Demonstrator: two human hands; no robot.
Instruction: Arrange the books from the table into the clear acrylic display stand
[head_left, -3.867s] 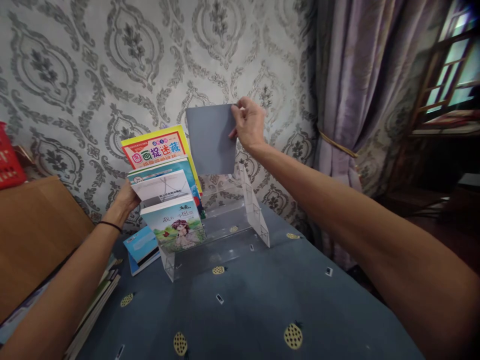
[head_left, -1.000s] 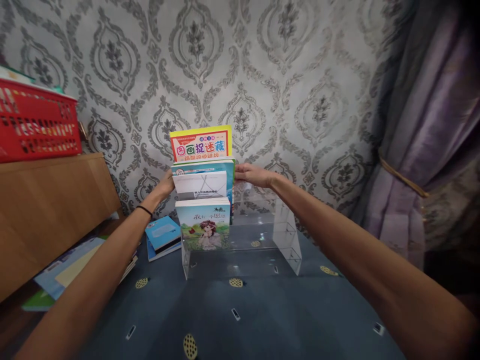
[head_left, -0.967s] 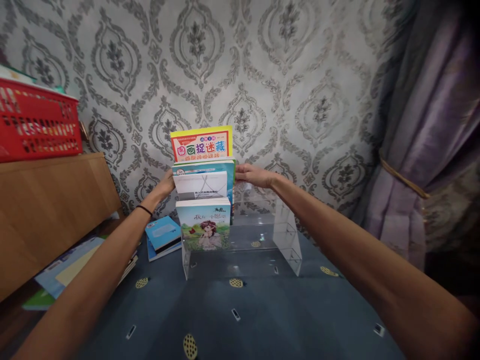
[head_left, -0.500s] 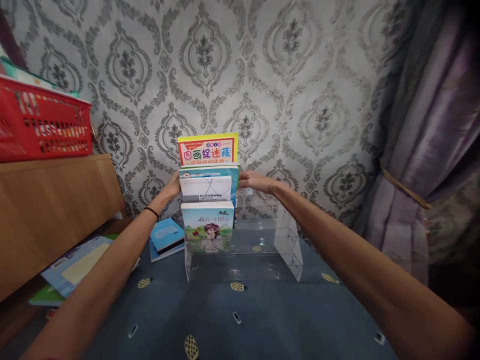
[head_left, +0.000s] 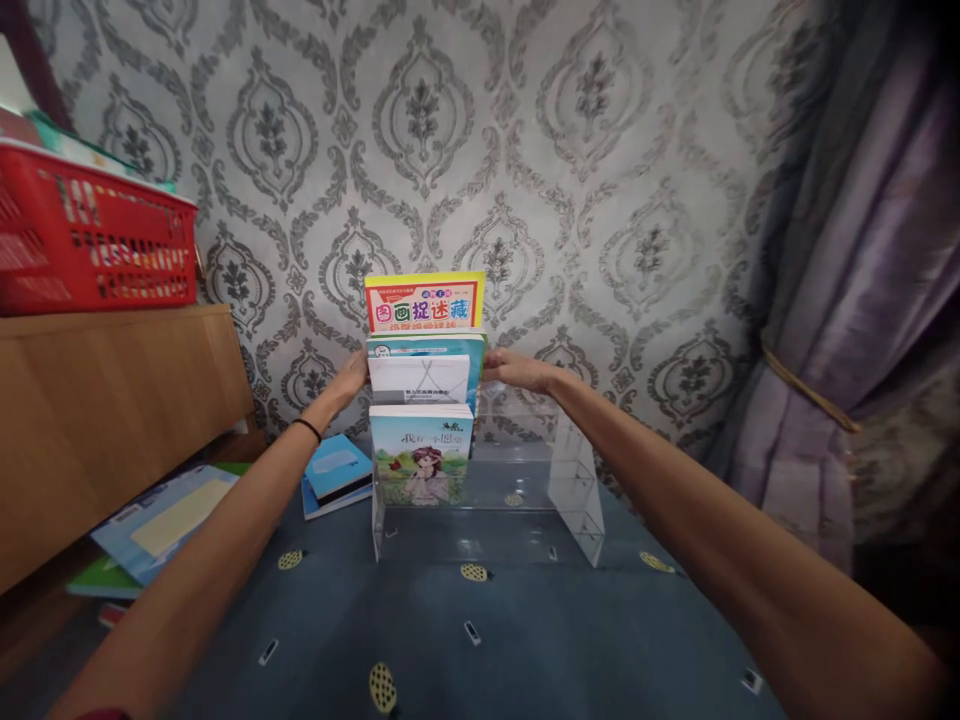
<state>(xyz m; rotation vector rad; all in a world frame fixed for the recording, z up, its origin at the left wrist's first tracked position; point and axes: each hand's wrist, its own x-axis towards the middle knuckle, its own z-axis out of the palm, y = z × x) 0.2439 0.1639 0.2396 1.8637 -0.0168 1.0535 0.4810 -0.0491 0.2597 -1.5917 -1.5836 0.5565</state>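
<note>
A clear acrylic book stand [head_left: 576, 480] holds several books in tiers on its left side. My left hand [head_left: 351, 380] is closed at the left edge of a teal book [head_left: 475, 375], its fingertips partly hidden. On the opposite edge of that book, my right hand [head_left: 521, 370] has its fingers pressed together, with some hidden behind it. A white book [head_left: 420, 378] stands before the teal one, and a picture-covered book [head_left: 421, 460] showing a cartoon figure is in front. Behind them rises a taller yellow and red book [head_left: 425, 303].
Blue books [head_left: 339, 472] lie left of the stand on the dark patterned cloth [head_left: 420, 620]. More books [head_left: 169, 520] lie beside the wooden cabinet [head_left: 120, 420], which carries a red basket [head_left: 105, 240]. A tied curtain [head_left: 817, 400] hangs at right, and patterned wallpaper [head_left: 645, 130] backs everything.
My view has turned slightly, so the wall and basket appear a little further right. Both hands remain at the teal book's edges, and the books appear slightly further right.
</note>
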